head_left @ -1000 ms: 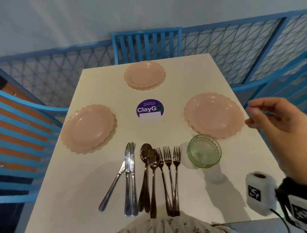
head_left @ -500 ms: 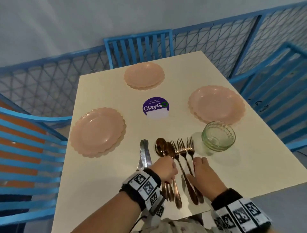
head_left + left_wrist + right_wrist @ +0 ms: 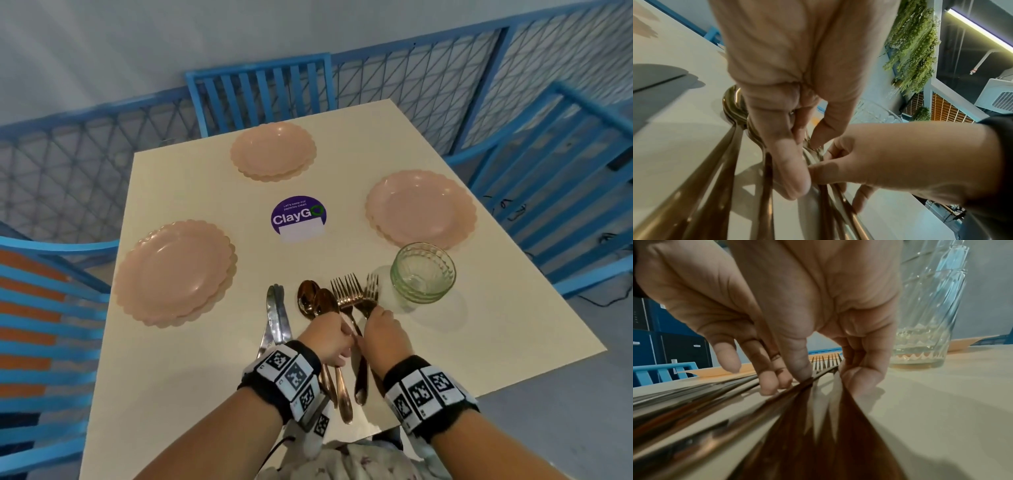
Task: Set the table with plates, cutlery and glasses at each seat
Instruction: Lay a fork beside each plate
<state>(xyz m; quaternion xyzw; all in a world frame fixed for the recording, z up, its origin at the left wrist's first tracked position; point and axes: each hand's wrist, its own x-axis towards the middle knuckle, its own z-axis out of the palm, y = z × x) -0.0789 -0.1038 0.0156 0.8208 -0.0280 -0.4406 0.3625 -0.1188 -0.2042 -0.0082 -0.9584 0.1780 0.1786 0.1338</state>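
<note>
Three pink scalloped plates sit on the cream table (image 3: 191,377): left (image 3: 174,270), far (image 3: 272,149) and right (image 3: 419,207). Near the front edge lie silver knives (image 3: 275,315), copper spoons (image 3: 313,301) and copper forks (image 3: 354,293). A stack of green glasses (image 3: 423,272) stands right of the forks. My left hand (image 3: 330,337) pinches a fork neck between thumb and fingertips (image 3: 805,155). My right hand (image 3: 382,330) grips the fork handles beside it, thumb against curled fingers (image 3: 828,374). The glasses (image 3: 929,305) rise just right of that hand.
Blue slatted chairs stand at the far side (image 3: 260,92), left (image 3: 44,308) and right (image 3: 561,171). A blue mesh railing (image 3: 411,75) runs behind the table. A purple round sticker (image 3: 298,219) marks the table's middle.
My right hand came down from the right edge onto the forks and my left hand came into view beside it. Both hands closed on the forks, and the tines drew closer together.
</note>
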